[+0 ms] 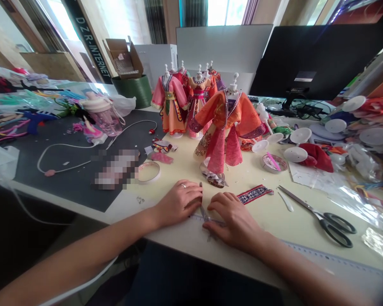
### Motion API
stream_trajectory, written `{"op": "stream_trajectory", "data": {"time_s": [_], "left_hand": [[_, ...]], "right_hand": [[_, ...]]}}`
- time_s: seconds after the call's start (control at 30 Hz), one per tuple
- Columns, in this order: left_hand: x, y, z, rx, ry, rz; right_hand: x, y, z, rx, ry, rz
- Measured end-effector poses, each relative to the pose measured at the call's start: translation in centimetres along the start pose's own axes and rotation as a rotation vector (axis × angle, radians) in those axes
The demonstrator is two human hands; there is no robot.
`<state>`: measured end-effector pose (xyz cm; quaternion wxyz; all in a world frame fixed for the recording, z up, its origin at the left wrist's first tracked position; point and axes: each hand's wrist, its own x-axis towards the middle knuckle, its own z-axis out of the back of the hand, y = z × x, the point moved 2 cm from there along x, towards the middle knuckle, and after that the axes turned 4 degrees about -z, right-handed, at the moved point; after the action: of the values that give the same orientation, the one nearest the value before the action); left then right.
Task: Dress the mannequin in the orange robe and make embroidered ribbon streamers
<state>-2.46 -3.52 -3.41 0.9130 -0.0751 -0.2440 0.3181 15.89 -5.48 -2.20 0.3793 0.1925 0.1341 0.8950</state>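
Observation:
At the table's front edge, my left hand (181, 203), with a ring on one finger, has its fingers bent and pressed together. A narrow dark-tipped piece (201, 185) stands at its fingertips; its kind is unclear. My right hand (231, 216) rests just to the right, fingers curved and thumb set apart from the forefinger. Between the hands lies a thin translucent greyish strip (205, 213), too blurred to name. Beyond my right hand's knuckles runs a patterned ribbon (255, 194) with red edges. An orange and pink doll dress (225, 127) stands on a white stand beyond both hands.
Black-handled scissors (325, 219) lie to the right, above a clear ruler (332, 255) along the edge. A tape roll (149, 172) is left of centre. Several dressed doll stands (172, 102) fill the back. A drink bottle (102, 114) and a monitor (306, 63) stand farther off.

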Motion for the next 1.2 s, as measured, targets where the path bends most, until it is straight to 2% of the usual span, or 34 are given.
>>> {"op": "stream_trajectory", "data": {"time_s": [0.13, 0.33, 0.5, 0.63, 0.73, 0.87, 0.97, 1.1, 1.2], "left_hand": [[-0.1, 0.0, -0.2, 0.023, -0.046, -0.03], [0.0, 0.3, -0.2, 0.023, -0.065, -0.015], [0.0, 0.3, -0.1, 0.007, -0.052, 0.015], [0.0, 0.2, 0.0, 0.002, -0.035, 0.04], [-0.1, 0.3, 0.0, 0.007, -0.05, 0.045], [-0.2, 0.8, 0.3, 0.003, -0.047, 0.04], [-0.3, 1.4, 1.0, 0.015, 0.001, 0.053], [0.0, 2.0, 1.9, 0.029, 0.057, 0.003], [0.9, 2.2, 2.6, 0.024, 0.017, -0.004]], "right_hand": [[0.2, 0.9, -0.9, 0.005, -0.035, 0.029], [-0.2, 1.6, -0.3, -0.116, -0.092, 0.273], [-0.7, 3.1, -0.5, -0.19, -0.041, 0.498], [-0.9, 3.7, -0.8, -0.125, -0.012, 0.569], [-0.4, 2.6, -0.6, -0.05, -0.074, 0.493], [0.9, -1.0, 0.2, -0.118, -0.246, 0.166], [1.6, -3.5, 0.4, -0.223, -0.31, -0.034], [2.1, -4.9, 0.1, -0.246, -0.296, -0.123], [2.3, -5.0, -0.1, -0.191, -0.274, -0.136]]}}
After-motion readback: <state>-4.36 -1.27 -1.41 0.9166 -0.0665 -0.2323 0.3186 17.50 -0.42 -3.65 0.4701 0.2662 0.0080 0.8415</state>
